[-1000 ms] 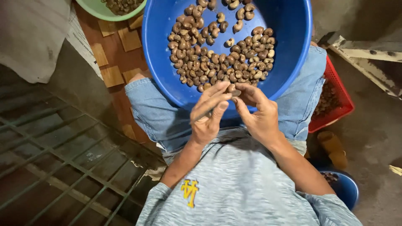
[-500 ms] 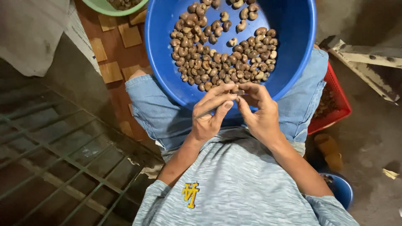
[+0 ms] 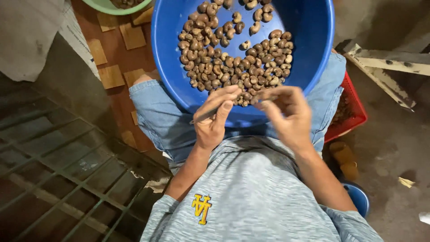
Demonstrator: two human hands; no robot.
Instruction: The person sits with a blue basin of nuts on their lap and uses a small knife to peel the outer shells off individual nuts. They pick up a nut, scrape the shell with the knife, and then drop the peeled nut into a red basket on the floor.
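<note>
A big blue basin (image 3: 313, 40) rests on my lap, on blue denim shorts, with a heap of brown unshelled cashew nuts (image 3: 233, 62) in it. Over its near rim, my left hand (image 3: 215, 118) is closed around a thin metal pick (image 3: 201, 118) whose tip pokes out to the left. A short gap away, my right hand (image 3: 289, 116) is blurred by motion. Its fingertips are pinched together on what looks like a single nut (image 3: 263, 101).
A green bowl (image 3: 121, 5) sits at the top left beside small wooden blocks (image 3: 112, 76) on the floor. A red crate (image 3: 356, 112) stands by my right thigh, with a wooden frame (image 3: 385, 58) beyond it. A metal grate (image 3: 58, 179) lies at the lower left and a blue container (image 3: 358, 197) at the lower right.
My hands, pressed together over the basin's rim before, have drawn apart. The right hand has swung to the right and blurs. The view has shifted slightly.
</note>
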